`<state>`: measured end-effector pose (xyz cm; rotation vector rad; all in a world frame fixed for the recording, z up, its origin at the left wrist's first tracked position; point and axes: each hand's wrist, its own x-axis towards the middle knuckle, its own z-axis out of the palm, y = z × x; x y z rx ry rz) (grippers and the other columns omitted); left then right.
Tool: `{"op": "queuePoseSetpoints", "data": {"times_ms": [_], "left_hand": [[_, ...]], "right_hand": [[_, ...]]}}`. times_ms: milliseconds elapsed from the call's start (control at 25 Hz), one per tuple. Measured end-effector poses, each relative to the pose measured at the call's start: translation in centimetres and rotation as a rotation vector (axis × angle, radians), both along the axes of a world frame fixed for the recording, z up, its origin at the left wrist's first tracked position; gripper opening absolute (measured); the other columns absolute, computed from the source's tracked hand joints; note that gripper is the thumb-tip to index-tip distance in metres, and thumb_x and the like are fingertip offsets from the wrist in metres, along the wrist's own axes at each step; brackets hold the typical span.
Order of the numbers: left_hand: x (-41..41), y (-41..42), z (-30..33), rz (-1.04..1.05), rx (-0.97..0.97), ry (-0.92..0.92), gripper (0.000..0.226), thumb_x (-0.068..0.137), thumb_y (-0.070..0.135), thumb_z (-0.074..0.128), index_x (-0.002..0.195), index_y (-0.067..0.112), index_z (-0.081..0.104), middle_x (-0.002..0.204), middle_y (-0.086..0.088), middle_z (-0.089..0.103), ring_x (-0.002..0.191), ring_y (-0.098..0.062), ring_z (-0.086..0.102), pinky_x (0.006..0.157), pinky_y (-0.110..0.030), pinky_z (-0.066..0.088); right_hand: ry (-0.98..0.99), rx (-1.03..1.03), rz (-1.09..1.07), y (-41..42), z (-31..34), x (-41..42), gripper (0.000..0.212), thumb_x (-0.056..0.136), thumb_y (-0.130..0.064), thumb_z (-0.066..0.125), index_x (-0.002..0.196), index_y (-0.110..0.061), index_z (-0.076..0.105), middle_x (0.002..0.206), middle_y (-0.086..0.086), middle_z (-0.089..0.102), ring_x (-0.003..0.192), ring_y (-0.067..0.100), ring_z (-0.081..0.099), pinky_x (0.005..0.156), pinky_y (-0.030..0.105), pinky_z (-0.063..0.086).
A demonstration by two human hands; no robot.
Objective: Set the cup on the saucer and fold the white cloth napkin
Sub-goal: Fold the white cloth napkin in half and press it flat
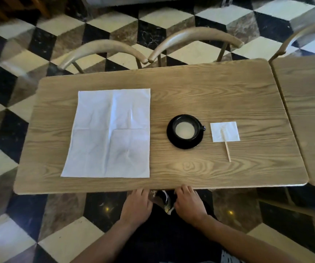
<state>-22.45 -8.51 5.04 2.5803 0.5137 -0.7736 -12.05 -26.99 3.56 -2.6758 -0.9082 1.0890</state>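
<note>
Flatly spread, creased white napkin (109, 133)

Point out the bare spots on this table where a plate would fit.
Widest: the far strip of the wooden table beyond the black cup on its saucer. Also the near strip in front of the cup. Tight: between saucer and small white paper square with wooden stirrer. The large white cloth napkin fills the left.

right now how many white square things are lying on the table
2: the large white cloth napkin spread flat on the left of the wooden table, and the small white paper napkin right of the black cup.
</note>
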Motion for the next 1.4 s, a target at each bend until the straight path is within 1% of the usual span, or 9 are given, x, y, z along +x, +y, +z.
{"op": "queuePoseSetpoints", "data": {"times_ms": [120, 320, 480, 600, 800, 1000, 1160, 1320, 1400], "left_hand": [[-1.3, 1.3, 0.9, 0.109, -0.038, 0.040, 0.026, 0.099, 0.029, 0.041, 0.110, 0.016, 0.061, 0.115, -0.002, 0.061, 0.113, -0.022, 0.058, 0.094, -0.035, 0.049], [-1.0, 6.2, 0.7, 0.154, -0.035, 0.045, 0.027, 0.102, 0.032, 0.042, 0.106, 0.015, 0.061, 0.114, -0.005, 0.062, 0.106, -0.025, 0.060, 0.089, -0.039, 0.050], [0.5, 13.1, 0.6, 0.172, -0.064, -0.017, 0.026, 0.102, 0.028, 0.040, 0.097, 0.012, 0.060, 0.101, -0.005, 0.063, 0.092, -0.024, 0.061, 0.083, -0.041, 0.051], [1.6, 18.7, 0.3, 0.168, -0.071, -0.010, 0.027, 0.101, 0.029, 0.040, 0.097, 0.012, 0.061, 0.101, -0.005, 0.063, 0.094, -0.025, 0.062, 0.079, -0.038, 0.049], [2.7, 25.2, -0.2, 0.133, -0.082, -0.036, 0.027, 0.100, 0.032, 0.041, 0.097, 0.014, 0.061, 0.100, -0.001, 0.062, 0.092, -0.022, 0.061, 0.083, -0.039, 0.053], [5.1, 28.4, -0.1, 0.190, -0.106, -0.087, 0.029, 0.100, 0.029, 0.042, 0.118, 0.015, 0.060, 0.117, -0.001, 0.064, 0.101, -0.022, 0.064, 0.083, -0.037, 0.052], [7.5, 30.6, 0.2, 0.236, -0.095, -0.065, 0.034, 0.099, 0.028, 0.042, 0.127, 0.016, 0.058, 0.126, 0.002, 0.063, 0.107, -0.020, 0.063, 0.085, -0.034, 0.049], [9.8, 33.1, 0.0, 0.220, 0.011, -0.133, 0.045, 0.090, 0.030, 0.036, 0.123, 0.012, 0.060, 0.124, -0.004, 0.062, 0.113, -0.027, 0.060, 0.091, -0.042, 0.051], [10.8, 33.7, -0.7, 0.124, 0.106, -0.231, 0.053, 0.089, 0.032, 0.035, 0.130, 0.008, 0.059, 0.135, -0.011, 0.060, 0.124, -0.033, 0.056, 0.097, -0.048, 0.051]], "right_hand": [[0.061, 0.021, 0.090, 2.6, 0.8, 0.4, 0.032, 0.095, -0.025, 0.047, 0.124, -0.013, 0.055, 0.127, 0.009, 0.057, 0.121, 0.028, 0.052, 0.105, 0.039, 0.043], [0.119, -0.011, 0.065, 8.1, 1.9, 1.8, 0.028, 0.096, -0.026, 0.045, 0.116, -0.011, 0.059, 0.123, 0.012, 0.060, 0.113, 0.032, 0.060, 0.091, 0.041, 0.048], [0.186, -0.076, 0.050, 13.0, 2.5, 3.5, 0.028, 0.096, -0.026, 0.044, 0.111, -0.012, 0.064, 0.120, 0.012, 0.066, 0.109, 0.030, 0.063, 0.088, 0.037, 0.050], [0.191, -0.138, 0.032, 16.6, 3.0, 4.0, 0.030, 0.096, -0.025, 0.044, 0.110, -0.011, 0.065, 0.119, 0.012, 0.068, 0.108, 0.029, 0.063, 0.083, 0.035, 0.048], [0.140, -0.139, -0.050, 21.4, 3.5, 5.6, 0.032, 0.097, -0.023, 0.041, 0.112, -0.009, 0.066, 0.119, 0.011, 0.068, 0.107, 0.029, 0.062, 0.087, 0.035, 0.050], [0.138, -0.114, -0.141, 24.5, 3.6, 8.7, 0.024, 0.094, -0.026, 0.046, 0.104, -0.015, 0.065, 0.110, 0.002, 0.068, 0.098, 0.022, 0.060, 0.077, 0.031, 0.046], [0.113, -0.086, -0.158, 26.5, 2.5, 11.9, 0.023, 0.095, -0.022, 0.046, 0.104, -0.013, 0.065, 0.108, 0.005, 0.066, 0.099, 0.024, 0.062, 0.076, 0.030, 0.045], [0.085, 0.021, -0.201, 28.3, 1.6, 16.1, 0.025, 0.093, -0.021, 0.048, 0.110, -0.018, 0.066, 0.113, 0.001, 0.062, 0.105, 0.022, 0.061, 0.085, 0.034, 0.052], [-0.070, 0.132, -0.115, 29.6, 0.9, 17.3, 0.030, 0.093, -0.021, 0.051, 0.120, -0.017, 0.064, 0.120, 0.003, 0.057, 0.112, 0.024, 0.056, 0.093, 0.036, 0.050]]}}
